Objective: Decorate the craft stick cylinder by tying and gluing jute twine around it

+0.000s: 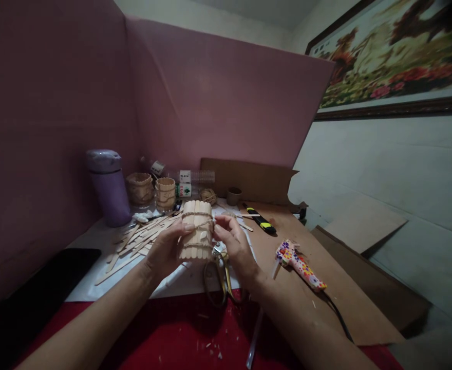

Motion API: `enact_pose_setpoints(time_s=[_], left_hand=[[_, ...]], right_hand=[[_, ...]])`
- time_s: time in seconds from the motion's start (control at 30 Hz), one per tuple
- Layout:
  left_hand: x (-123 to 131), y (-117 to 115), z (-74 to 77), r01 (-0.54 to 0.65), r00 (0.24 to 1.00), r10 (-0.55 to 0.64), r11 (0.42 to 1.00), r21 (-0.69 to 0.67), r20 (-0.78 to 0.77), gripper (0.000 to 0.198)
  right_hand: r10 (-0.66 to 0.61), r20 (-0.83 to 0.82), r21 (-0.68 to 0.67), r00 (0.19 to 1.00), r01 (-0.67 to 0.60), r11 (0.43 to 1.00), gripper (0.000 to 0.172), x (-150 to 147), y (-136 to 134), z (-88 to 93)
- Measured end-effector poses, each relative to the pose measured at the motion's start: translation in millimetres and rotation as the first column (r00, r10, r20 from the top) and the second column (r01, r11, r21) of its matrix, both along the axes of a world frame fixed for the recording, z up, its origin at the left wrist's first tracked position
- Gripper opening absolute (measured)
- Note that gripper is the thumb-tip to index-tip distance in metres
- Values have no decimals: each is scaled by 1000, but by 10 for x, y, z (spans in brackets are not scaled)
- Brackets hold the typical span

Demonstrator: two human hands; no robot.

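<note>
A small cup covered in wooden craft sticks (196, 231), with twine wound around it near the top and bottom, is held up over the table. My left hand (167, 241) grips its left side, thumb across the front. My right hand (233, 241) is closed at its right edge, fingertips at the twine; whether they pinch a loose end I cannot make out. Below and behind the right hand lie scissors (219, 282) with gold-coloured handles. Loose craft sticks (133, 246) are heaped on white paper to the left.
Behind stand a purple bottle (110, 190), two similar stick-covered cups (165, 194), plastic bottles (195, 176), a twine ball (208, 196) and a small pot (233, 196). On cardboard at right lie a yellow-black utility knife (260, 220) and a flowered glue gun (299, 264) with its cord. A glue stick (255, 339) lies in front.
</note>
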State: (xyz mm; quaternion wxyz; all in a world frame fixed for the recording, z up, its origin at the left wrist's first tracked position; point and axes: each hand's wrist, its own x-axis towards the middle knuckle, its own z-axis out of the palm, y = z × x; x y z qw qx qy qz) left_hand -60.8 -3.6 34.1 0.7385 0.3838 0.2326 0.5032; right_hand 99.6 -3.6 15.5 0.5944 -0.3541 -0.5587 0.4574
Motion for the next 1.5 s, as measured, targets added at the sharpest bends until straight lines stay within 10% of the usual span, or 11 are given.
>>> enact_pose_setpoints(time_s=[0.4, 1.5], left_hand=[[91, -47, -33, -112, 987, 121, 990, 82, -110, 68], [43, 166, -141, -60, 951, 135, 964, 259, -279, 61]], right_hand=[[216, -301, -183, 929, -279, 943, 55, -105, -64, -37], [200, -324, -225, 925, -280, 933, 60, 26, 108, -98]])
